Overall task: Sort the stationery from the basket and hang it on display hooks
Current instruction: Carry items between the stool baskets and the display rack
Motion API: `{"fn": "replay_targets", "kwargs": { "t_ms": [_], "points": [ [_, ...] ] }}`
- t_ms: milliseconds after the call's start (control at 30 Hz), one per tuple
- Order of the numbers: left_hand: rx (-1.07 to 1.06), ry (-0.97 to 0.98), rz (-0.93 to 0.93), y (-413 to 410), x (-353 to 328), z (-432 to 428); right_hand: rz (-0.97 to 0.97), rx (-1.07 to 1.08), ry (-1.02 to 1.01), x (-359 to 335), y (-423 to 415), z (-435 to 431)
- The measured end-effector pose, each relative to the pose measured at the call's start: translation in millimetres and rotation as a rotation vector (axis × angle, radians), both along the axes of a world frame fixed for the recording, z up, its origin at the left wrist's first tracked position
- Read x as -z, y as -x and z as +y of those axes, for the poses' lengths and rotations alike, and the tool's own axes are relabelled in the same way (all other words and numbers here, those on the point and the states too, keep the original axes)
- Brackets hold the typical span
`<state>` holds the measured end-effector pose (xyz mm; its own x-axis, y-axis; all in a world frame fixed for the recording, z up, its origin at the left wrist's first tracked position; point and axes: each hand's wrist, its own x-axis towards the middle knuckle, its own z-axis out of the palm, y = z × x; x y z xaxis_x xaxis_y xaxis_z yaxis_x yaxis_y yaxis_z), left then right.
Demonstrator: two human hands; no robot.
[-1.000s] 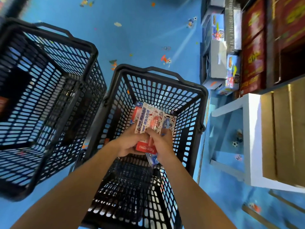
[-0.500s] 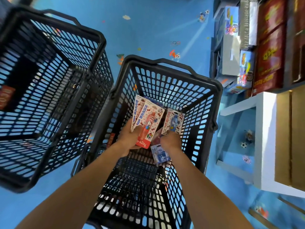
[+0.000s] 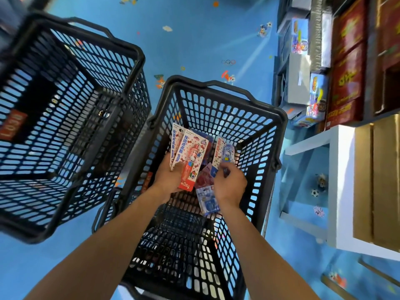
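Both my hands are inside a black mesh basket (image 3: 218,98) on the blue floor. My left hand (image 3: 167,177) grips a small fan of red-and-white carded stationery packs (image 3: 189,154), thumb across their fronts. My right hand (image 3: 230,184) pinches the lower end of a blue-and-white carded pack (image 3: 225,154), held upright beside the red ones. More blister packs, a red one (image 3: 202,180) and a blue one (image 3: 206,199), lie in the basket under my hands.
A second black mesh basket (image 3: 71,118) stands to the left, touching the first. On the right are a white shelf frame (image 3: 339,169), cardboard boxes (image 3: 381,180) and stacked red and blue product boxes (image 3: 346,76).
The packs that both hands held together have been split: the left hand keeps the red cards, while the right hand has drawn the blue card off to the right.
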<state>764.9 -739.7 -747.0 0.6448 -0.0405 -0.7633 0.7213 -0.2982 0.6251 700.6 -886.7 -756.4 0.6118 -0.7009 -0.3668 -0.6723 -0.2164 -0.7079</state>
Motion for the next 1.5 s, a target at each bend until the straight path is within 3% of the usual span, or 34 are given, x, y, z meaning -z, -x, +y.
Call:
{"fn": "replay_targets", "kwargs": {
  "t_ms": [100, 167, 267, 433, 567, 700, 900, 1133, 1500],
  "points": [
    [-0.002, 0.022, 0.008, 6, -11, -1, -0.147, -0.065, -0.001, -14, 4, 13],
    [-0.01, 0.047, 0.03, 9, -20, 0, -0.203, -0.137, -0.107, -25, 8, 23],
    [-0.004, 0.107, 0.099, 14, -35, 1, -0.169, -0.206, -0.269, -38, 14, 36],
    [0.062, 0.192, 0.152, 23, -70, 22, -0.144, -0.21, -0.256, -65, 26, 54],
    [0.097, 0.247, 0.122, 31, -100, 41, -0.146, -0.205, -0.096, -98, 35, 67],
    [0.155, 0.274, 0.082, 43, -126, 65, -0.131, -0.259, -0.18, -123, 40, 90],
    [0.079, 0.315, 0.075, 61, -153, 121, -0.164, -0.434, -0.226, -151, 44, 129],
    [-0.248, 0.348, -0.026, 110, -168, 189, -0.23, -0.812, -0.273, -168, 56, 191],
    [-0.803, 0.279, -0.192, 285, -206, 324, -0.057, -1.353, -0.549, -215, 140, 335]
  ]
}}
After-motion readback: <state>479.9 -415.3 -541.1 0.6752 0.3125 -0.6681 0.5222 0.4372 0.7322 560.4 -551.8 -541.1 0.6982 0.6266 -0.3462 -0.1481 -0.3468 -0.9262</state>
